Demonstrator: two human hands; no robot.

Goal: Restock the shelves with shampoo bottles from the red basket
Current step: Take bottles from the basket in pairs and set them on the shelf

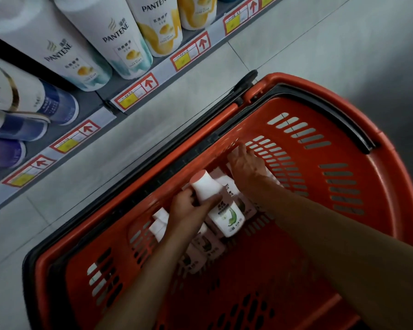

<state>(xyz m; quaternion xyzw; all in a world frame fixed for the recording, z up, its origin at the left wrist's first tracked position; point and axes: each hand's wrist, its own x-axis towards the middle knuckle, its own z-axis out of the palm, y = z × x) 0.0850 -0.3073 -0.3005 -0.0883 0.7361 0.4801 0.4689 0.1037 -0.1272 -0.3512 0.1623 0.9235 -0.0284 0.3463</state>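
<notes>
Grey floor tiles point(153, 110) are seen beneath a low shelf point(88, 102) that runs diagonally across the upper left. The shelf is stocked with tall white Pantene bottles point(119, 39) and with blue-based bottles point(55, 106) further left. Price tags point(136, 94) with red arrows are fixed along its front edge. A strip of bare floor lies between that edge and the red basket point(391, 177), which stands near the shelf and whose long side runs roughly parallel to it. A black handle point(332, 115) is folded along the basket's far rim. Most of the basket's slotted bottom is left uncovered on the right and near sides.

A white shampoo bottle point(224, 215) with a green mark is gripped at its neck by the left hand point(188, 210), fingers wrapped round it, above the other bottles point(205, 244) lying along the basket's shelf-side wall. The right hand point(247, 165) is reached over those bottles towards that wall. Its fingers are blurred, and whether anything is held cannot be told.
</notes>
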